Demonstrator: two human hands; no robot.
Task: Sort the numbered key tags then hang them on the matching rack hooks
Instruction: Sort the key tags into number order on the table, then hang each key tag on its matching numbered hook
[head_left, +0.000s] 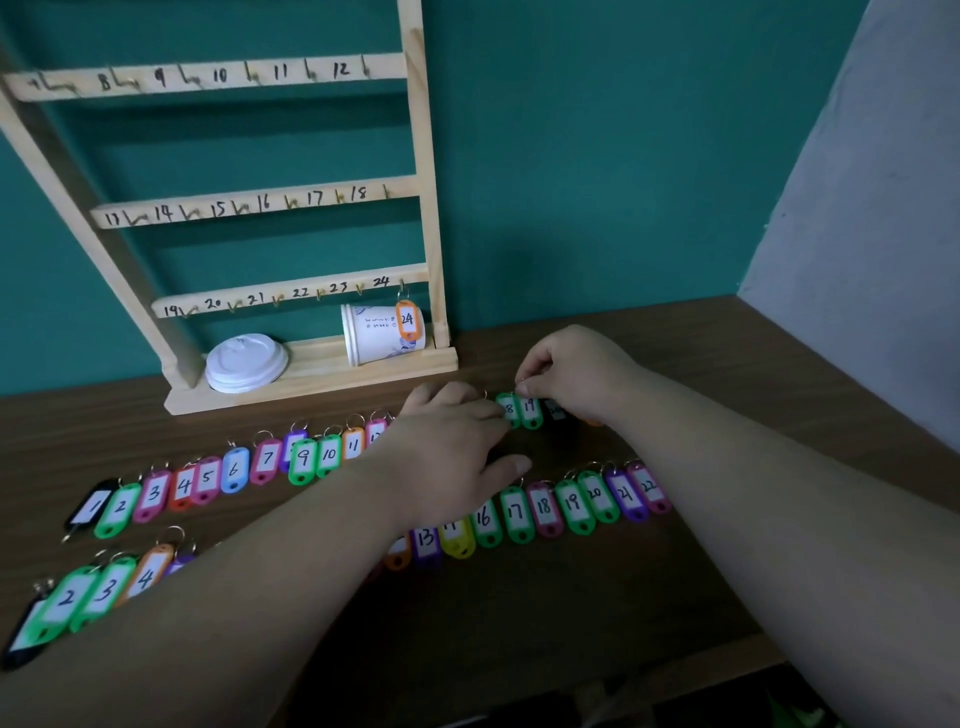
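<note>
Fingers (523, 386) of the right hand (576, 371) are curled together and pinch what looks like the ring of green tag 19 (530, 411) — the ring is small and blurred, so the grip itself is a fair guess. The left hand (452, 441) lies flat over the far row of tags, fingers straight and a little spread, its fingertips touching green tag 18 (508, 410).

Green tag 19 lies flat on the tabletop (717, 353), just right of green tag 18 and touching it, in front of the right post of the rack (426, 156). Its long axis runs away from the person toward the wall, ring end farthest, leaning slightly left.

Because the two tags touch, lifting one could drag the other out of line unless the left hand holds it down. Hook 19 (188, 310) sits at the left end of the lowest rail, well apart from the tag — the carry would cross the left arm and pass the paper cup (374, 335) lying on the rack's base, and a swinging tag could knock either. A second tag 19 (572, 501) lies in the nearer row, so the two sets could get mixed. The left forearm crosses that nearer row and could sweep tags askew.
</note>
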